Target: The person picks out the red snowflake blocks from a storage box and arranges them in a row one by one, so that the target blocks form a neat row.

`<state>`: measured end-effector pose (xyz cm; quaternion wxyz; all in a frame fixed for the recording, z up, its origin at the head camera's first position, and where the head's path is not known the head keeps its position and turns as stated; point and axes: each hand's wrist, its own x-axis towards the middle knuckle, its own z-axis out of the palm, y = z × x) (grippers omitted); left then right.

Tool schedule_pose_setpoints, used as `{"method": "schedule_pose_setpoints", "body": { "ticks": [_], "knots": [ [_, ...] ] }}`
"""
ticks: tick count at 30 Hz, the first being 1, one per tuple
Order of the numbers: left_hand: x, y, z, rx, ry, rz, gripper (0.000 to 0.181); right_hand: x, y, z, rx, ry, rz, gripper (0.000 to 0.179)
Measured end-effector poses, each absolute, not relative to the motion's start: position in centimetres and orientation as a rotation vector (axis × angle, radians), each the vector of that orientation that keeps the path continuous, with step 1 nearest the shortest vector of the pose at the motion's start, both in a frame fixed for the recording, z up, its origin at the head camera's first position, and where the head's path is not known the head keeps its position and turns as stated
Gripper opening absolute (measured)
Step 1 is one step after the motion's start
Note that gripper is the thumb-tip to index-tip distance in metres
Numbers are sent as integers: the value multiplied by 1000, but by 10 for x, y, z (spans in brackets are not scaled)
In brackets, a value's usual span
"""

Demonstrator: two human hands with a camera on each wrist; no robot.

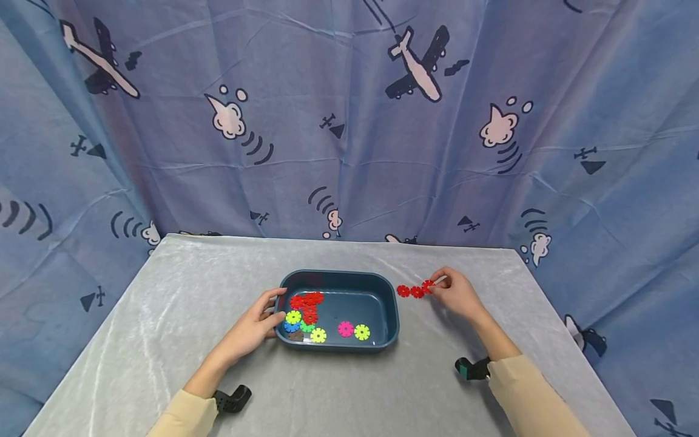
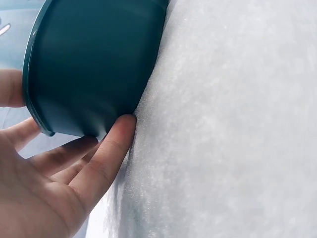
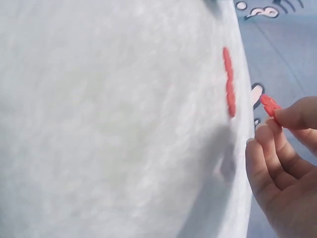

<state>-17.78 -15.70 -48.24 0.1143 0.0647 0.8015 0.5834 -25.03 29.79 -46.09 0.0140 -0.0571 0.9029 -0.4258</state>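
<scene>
My left hand (image 1: 252,328) holds the left end of a dark blue-green plastic bin (image 1: 377,309), with fingers at its rim and others against its outer wall (image 2: 94,64) in the left wrist view. Right of the bin, my right hand (image 1: 457,296) pinches a red notched disc (image 3: 269,105) between thumb and fingertips, raised over the table. Two more red discs (image 1: 409,292) lie side by side on the cloth, just left of those fingertips. Inside the bin, red discs (image 1: 310,308) cluster at the left.
Also in the bin are yellow-green discs (image 1: 361,332), a pink disc (image 1: 346,329), and blue, green and brown ones near the left front corner. A pale cloth covers the table (image 1: 349,394). Behind it hangs a blue curtain (image 1: 295,152) with airplane prints.
</scene>
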Motion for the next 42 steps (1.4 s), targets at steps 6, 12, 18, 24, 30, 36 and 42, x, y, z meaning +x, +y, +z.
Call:
{"method": "schedule_pose_setpoints", "body": {
  "ticks": [6,12,18,24,30,36,42],
  "knots": [
    [-178,-157,-483,193,2346,1712,52,-252,306,-472,-79,2800,-1263,17],
    [-178,-156,-483,194,2347,1709,52,-254,308,-478,-46,2791,-1235,17],
    [-178,-156,-482,203,2328,1719,52,-256,309,-479,-38,2803,-1182,17],
    [-178,-157,-483,194,2333,1714,52,-259,309,-479,-59,2853,-1116,19],
    [-178,-157,-483,191,2341,1714,52,-261,305,-471,-105,2916,-1102,22],
    [-179,-158,-483,193,2349,1699,52,-257,293,-451,-152,2949,-1135,23],
    [-177,-158,-481,201,2342,1699,52,-248,273,-430,-194,2987,-1166,21]
  ]
}}
